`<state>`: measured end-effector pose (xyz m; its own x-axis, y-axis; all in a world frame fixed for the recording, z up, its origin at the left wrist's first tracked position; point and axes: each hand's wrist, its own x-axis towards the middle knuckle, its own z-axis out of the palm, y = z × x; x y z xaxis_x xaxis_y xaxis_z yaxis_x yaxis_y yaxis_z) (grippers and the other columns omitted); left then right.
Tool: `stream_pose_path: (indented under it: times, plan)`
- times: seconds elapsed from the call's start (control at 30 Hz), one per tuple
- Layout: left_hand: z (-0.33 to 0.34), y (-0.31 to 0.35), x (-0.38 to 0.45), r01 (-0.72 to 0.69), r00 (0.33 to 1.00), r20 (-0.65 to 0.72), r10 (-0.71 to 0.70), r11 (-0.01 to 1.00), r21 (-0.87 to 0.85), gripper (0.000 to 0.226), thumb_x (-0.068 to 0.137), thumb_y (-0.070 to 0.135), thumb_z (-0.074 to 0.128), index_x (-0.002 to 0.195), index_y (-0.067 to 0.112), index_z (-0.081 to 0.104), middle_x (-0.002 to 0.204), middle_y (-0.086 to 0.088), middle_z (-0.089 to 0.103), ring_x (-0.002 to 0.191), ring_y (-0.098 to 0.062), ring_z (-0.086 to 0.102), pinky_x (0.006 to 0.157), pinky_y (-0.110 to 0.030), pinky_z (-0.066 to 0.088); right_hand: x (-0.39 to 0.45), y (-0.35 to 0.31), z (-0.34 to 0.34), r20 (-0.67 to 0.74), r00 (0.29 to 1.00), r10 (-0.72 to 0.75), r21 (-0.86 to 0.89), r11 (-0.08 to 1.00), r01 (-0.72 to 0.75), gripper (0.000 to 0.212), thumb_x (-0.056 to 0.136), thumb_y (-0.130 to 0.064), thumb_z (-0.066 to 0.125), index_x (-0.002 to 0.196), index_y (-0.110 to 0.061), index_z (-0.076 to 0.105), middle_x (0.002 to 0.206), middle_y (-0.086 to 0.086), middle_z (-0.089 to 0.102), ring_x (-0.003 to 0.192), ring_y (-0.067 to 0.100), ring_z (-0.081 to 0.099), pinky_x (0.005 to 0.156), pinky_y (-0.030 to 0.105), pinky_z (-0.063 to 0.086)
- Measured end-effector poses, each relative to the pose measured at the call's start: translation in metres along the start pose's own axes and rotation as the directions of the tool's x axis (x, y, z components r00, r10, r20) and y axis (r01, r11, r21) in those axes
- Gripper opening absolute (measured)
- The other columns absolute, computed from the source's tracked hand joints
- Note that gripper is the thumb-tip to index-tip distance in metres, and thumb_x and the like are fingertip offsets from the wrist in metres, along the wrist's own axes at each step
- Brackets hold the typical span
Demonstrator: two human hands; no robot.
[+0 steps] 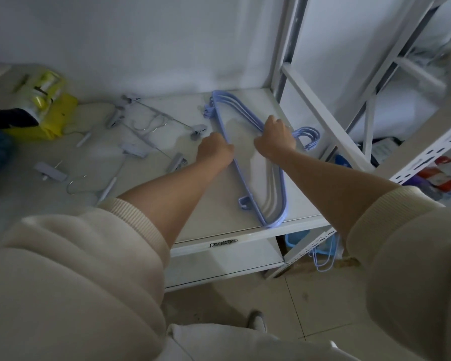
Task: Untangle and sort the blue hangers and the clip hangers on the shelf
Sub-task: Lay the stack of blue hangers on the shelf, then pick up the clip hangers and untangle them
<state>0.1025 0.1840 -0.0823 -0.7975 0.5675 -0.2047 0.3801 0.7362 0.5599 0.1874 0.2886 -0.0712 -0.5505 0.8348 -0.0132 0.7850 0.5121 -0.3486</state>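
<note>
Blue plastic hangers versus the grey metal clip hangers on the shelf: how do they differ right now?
The blue plastic hangers lie stacked in one aligned pile at the right; the grey metal clip hangers lie scattered at the left. The left hand and right hand both grip the blue ones; the clip hangers go untouched. Both sets lie flat on the white shelf.

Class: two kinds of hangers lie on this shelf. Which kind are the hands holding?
The blue hangers, stacked at the shelf's right end. The left hand and right hand both grip them; the grey clip hangers lie scattered, untouched.

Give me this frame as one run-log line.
left hand: grips blue hangers | right hand: grips same stack | clip hangers: loose, left
</note>
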Motion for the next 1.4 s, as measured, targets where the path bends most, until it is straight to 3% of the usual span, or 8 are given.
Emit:
stream_pose_path:
  times: [0.1,0.3,0.5,0.7,0.83,1.07,1.27,1.4]
  plan:
    - [-0.027,-0.015,-0.007,-0.027,0.996,-0.087,0.023,0.999,-0.047,0.043,0.087,0.029,0.047,0.124,0.008,0.057,0.118,-0.017,0.065,0.102,-0.037,0.066,0.089,-0.036,0.053,-0.009,-0.031,0.000,0.004,0.998,-0.066,-0.025,0.998,0.066,0.039,0.087,-0.013,0.050,0.126,-0.007,0.048,0.131,0.015,0.051,0.125,0.036,0.048,0.095,0.043,0.045]
    - [-0.109,-0.083,-0.019,0.038,0.969,-0.246,-0.036,0.999,0.002,0.038,0.090,0.029,0.045,0.114,0.003,0.059,0.114,-0.018,0.065,0.109,-0.036,0.061,0.075,-0.033,0.042,-0.032,-0.118,0.013,0.066,0.966,-0.249,-0.008,0.968,0.250,0.038,0.086,-0.014,0.050,0.122,-0.005,0.053,0.127,0.018,0.056,0.119,0.036,0.054,0.090,0.039,0.047]
    - [-0.199,-0.196,-0.039,0.202,0.894,-0.410,-0.182,0.979,0.006,0.035,0.090,0.021,0.045,0.109,-0.004,0.059,0.116,-0.027,0.062,0.110,-0.042,0.058,0.085,-0.041,0.047,-0.065,-0.217,0.037,0.117,0.890,-0.441,0.029,0.897,0.441,0.033,0.083,-0.013,0.046,0.114,-0.007,0.057,0.121,0.018,0.059,0.112,0.037,0.057,0.086,0.039,0.048]
    - [-0.220,-0.252,-0.051,0.235,0.908,-0.327,-0.260,0.965,-0.115,0.034,0.087,0.019,0.044,0.097,-0.007,0.064,0.096,-0.026,0.068,0.094,-0.040,0.067,0.078,-0.041,0.054,-0.088,-0.258,0.073,0.233,0.859,-0.455,0.009,0.885,0.466,0.034,0.085,-0.014,0.048,0.119,-0.009,0.055,0.125,0.016,0.057,0.118,0.035,0.054,0.090,0.038,0.046]
    - [-0.210,-0.269,-0.042,0.206,0.923,-0.291,-0.253,0.961,-0.182,0.040,0.078,0.015,0.045,0.100,-0.018,0.050,0.106,-0.041,0.057,0.096,-0.053,0.062,0.060,-0.039,0.041,-0.091,-0.261,0.093,0.286,0.838,-0.464,0.061,0.882,0.467,0.029,0.084,-0.016,0.048,0.110,-0.014,0.060,0.123,0.010,0.059,0.114,0.033,0.056,0.086,0.033,0.047]
    - [-0.199,-0.275,-0.032,0.225,0.940,-0.241,-0.240,0.970,-0.088,0.035,0.078,0.022,0.049,0.097,-0.003,0.065,0.100,-0.027,0.068,0.089,-0.043,0.068,0.074,-0.045,0.057,-0.124,-0.278,0.125,0.471,0.688,-0.553,0.029,0.788,0.614,0.022,0.077,-0.029,0.067,0.096,-0.019,0.066,0.110,0.007,0.062,0.102,0.028,0.060,0.074,0.029,0.045]
    - [-0.204,-0.273,-0.035,0.206,0.922,-0.328,-0.205,0.978,-0.032,0.036,0.086,0.016,0.042,0.106,-0.009,0.058,0.110,-0.029,0.063,0.101,-0.043,0.061,0.077,-0.046,0.052,-0.133,-0.276,0.130,0.419,0.689,-0.591,-0.126,0.714,0.689,0.031,0.085,-0.006,0.046,0.110,-0.015,0.061,0.110,0.011,0.062,0.106,0.032,0.061,0.074,0.030,0.040]
    - [-0.219,-0.264,-0.040,0.216,0.826,-0.505,-0.250,0.968,-0.126,0.035,0.095,0.021,0.035,0.117,0.001,0.053,0.113,-0.021,0.061,0.097,-0.034,0.058,0.070,-0.040,0.041,-0.127,-0.278,0.116,0.199,0.691,-0.695,-0.024,0.702,0.712,0.023,0.093,-0.008,0.036,0.099,-0.011,0.058,0.085,0.010,0.053,0.087,0.035,0.061,0.064,0.032,0.040]
